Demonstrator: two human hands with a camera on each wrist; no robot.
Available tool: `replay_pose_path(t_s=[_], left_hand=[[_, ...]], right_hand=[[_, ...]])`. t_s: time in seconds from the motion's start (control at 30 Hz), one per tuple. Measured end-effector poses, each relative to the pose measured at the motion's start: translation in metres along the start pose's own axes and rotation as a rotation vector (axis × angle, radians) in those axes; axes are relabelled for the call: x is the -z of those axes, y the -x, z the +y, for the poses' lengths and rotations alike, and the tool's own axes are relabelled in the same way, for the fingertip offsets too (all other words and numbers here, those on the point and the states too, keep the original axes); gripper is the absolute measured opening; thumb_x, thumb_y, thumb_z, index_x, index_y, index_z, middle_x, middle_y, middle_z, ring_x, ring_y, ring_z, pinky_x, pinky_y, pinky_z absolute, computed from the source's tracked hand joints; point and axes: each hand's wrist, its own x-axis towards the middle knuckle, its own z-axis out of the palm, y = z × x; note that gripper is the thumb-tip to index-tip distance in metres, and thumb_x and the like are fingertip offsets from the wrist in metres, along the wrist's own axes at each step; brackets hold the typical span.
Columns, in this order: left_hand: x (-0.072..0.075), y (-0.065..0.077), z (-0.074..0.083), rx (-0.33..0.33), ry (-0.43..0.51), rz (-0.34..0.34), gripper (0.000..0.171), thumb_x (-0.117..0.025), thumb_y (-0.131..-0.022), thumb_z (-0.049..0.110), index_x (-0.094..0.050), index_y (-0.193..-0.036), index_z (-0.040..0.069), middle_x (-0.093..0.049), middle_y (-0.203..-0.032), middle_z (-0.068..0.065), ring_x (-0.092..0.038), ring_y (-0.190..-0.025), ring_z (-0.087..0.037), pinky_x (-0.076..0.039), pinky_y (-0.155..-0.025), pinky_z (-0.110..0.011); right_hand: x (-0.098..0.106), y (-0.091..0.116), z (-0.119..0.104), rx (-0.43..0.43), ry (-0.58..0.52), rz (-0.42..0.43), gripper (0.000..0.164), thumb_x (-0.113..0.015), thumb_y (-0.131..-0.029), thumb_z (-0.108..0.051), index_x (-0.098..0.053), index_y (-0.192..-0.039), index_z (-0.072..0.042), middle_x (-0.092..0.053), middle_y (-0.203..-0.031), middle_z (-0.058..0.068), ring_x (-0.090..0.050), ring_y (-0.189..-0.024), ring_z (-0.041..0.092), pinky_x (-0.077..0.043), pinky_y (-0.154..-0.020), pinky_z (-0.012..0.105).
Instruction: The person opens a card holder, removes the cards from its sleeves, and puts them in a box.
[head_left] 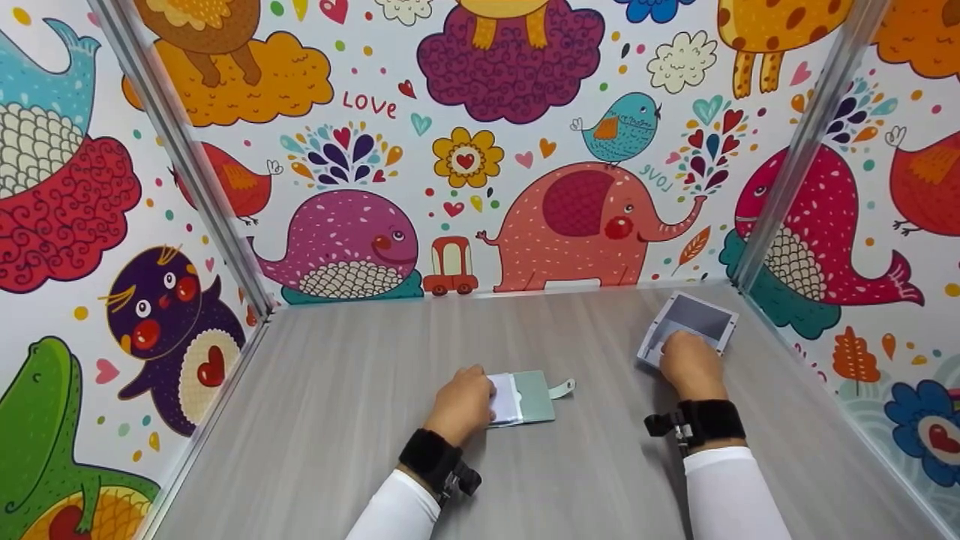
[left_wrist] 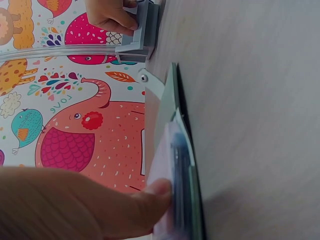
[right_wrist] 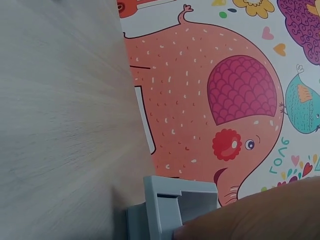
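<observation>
A pale green card holder (head_left: 538,396) lies spread on the tabletop, with clear sleeves and a snap strap (head_left: 562,388) sticking out to the right. My left hand (head_left: 461,405) grips its left part; in the left wrist view the thumb (left_wrist: 157,192) presses on the sleeves (left_wrist: 172,165). Off to the right, a grey open-topped box (head_left: 701,319) stands near the back corner. My right hand (head_left: 691,364) holds the box at its near wall. In the right wrist view a digit (right_wrist: 250,215) crosses over the box's rim; the other fingertips are hidden.
Printed cartoon panels (head_left: 360,240) wall in the table (head_left: 337,420) at the back and both sides. Metal posts (head_left: 810,142) stand at the back corners, the right one close behind the box. A black strap with a camera sits on each wrist.
</observation>
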Motion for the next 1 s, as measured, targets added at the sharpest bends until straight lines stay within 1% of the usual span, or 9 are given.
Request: replay_pose_path(t_s=[0.1, 0.23, 0.33, 0.43, 0.5, 0.57, 0.67, 0.8, 1.0], left_hand=[[0.000, 0.000, 0.000, -0.005, -0.004, 0.002, 0.022, -0.097, -0.085, 0.016, -0.087, -0.102, 0.007, -0.071, -0.107, -0.009, -0.066, -0.100, -0.028, -0.061, -0.088, -0.043], [0.000, 0.000, -0.001, -0.019, 0.001, 0.008, 0.021, -0.097, -0.084, 0.016, -0.086, -0.099, 0.007, -0.070, -0.105, -0.008, -0.066, -0.099, -0.027, -0.061, -0.086, -0.043], [0.003, 0.002, -0.002, -0.024, 0.015, 0.002, 0.020, -0.097, -0.084, 0.016, -0.085, -0.098, 0.007, -0.068, -0.103, -0.007, -0.064, -0.097, -0.026, -0.060, -0.085, -0.042], [0.005, 0.003, -0.003, -0.030, 0.033, 0.003, 0.021, -0.098, -0.084, 0.015, -0.085, -0.099, 0.006, -0.068, -0.102, -0.007, -0.062, -0.095, -0.025, -0.059, -0.085, -0.042], [0.005, 0.004, -0.004, -0.033, 0.040, 0.005, 0.023, -0.098, -0.084, 0.015, -0.086, -0.101, 0.005, -0.068, -0.102, -0.007, -0.063, -0.096, -0.024, -0.060, -0.086, -0.043], [0.005, 0.004, -0.004, -0.028, 0.045, 0.006, 0.026, -0.098, -0.084, 0.015, -0.087, -0.105, 0.005, -0.069, -0.104, -0.007, -0.063, -0.096, -0.024, -0.060, -0.088, -0.043], [0.005, 0.003, -0.004, -0.016, 0.049, 0.002, 0.027, -0.099, -0.084, 0.015, -0.087, -0.106, 0.004, -0.069, -0.106, -0.008, -0.062, -0.096, -0.023, -0.060, -0.088, -0.043], [0.004, 0.004, -0.005, -0.020, 0.060, 0.010, 0.024, -0.099, -0.083, 0.013, -0.085, -0.100, 0.003, -0.067, -0.104, -0.007, -0.060, -0.094, -0.022, -0.060, -0.087, -0.043], [0.003, 0.003, -0.007, -0.054, 0.098, 0.021, 0.024, -0.098, -0.082, 0.010, -0.085, -0.101, 0.002, -0.069, -0.106, -0.007, -0.064, -0.099, -0.025, -0.060, -0.093, -0.042]], right_hand=[[0.001, 0.000, 0.001, 0.000, -0.022, 0.023, 0.023, -0.065, -0.097, -0.005, -0.081, -0.107, 0.007, -0.080, -0.111, 0.034, -0.077, -0.099, 0.054, -0.060, -0.088, 0.069], [0.005, 0.001, -0.006, -0.034, -0.079, 0.046, 0.020, -0.064, -0.096, -0.006, -0.081, -0.097, 0.006, -0.079, -0.096, 0.028, -0.072, -0.082, 0.045, -0.057, -0.075, 0.061], [0.007, 0.002, -0.017, -0.032, -0.116, 0.058, 0.022, -0.065, -0.099, -0.008, -0.080, -0.087, 0.002, -0.075, -0.085, 0.019, -0.063, -0.072, 0.035, -0.049, -0.067, 0.051], [0.007, 0.002, -0.029, 0.034, -0.143, 0.098, 0.021, -0.068, -0.098, -0.009, -0.083, -0.090, 0.003, -0.078, -0.087, 0.021, -0.069, -0.074, 0.038, -0.054, -0.070, 0.055], [0.006, 0.003, -0.036, 0.082, -0.152, 0.134, 0.020, -0.069, -0.096, -0.009, -0.084, -0.094, 0.003, -0.081, -0.093, 0.024, -0.073, -0.080, 0.042, -0.057, -0.077, 0.061], [0.004, 0.003, -0.042, 0.117, -0.163, 0.146, 0.019, -0.069, -0.094, -0.010, -0.084, -0.092, 0.002, -0.082, -0.093, 0.024, -0.073, -0.080, 0.042, -0.058, -0.080, 0.062], [0.001, 0.003, -0.052, 0.152, -0.194, 0.116, 0.020, -0.071, -0.095, -0.012, -0.084, -0.094, 0.002, -0.083, -0.096, 0.024, -0.075, -0.085, 0.043, -0.060, -0.085, 0.063], [-0.006, 0.004, -0.072, 0.187, -0.230, 0.063, 0.020, -0.073, -0.097, -0.014, -0.085, -0.099, 0.001, -0.085, -0.101, 0.022, -0.079, -0.094, 0.043, -0.062, -0.092, 0.063], [-0.024, 0.011, -0.101, 0.231, -0.237, 0.002, 0.016, -0.074, -0.096, -0.011, -0.086, -0.098, -0.001, -0.085, -0.098, 0.016, -0.078, -0.089, 0.033, -0.064, -0.088, 0.057]])
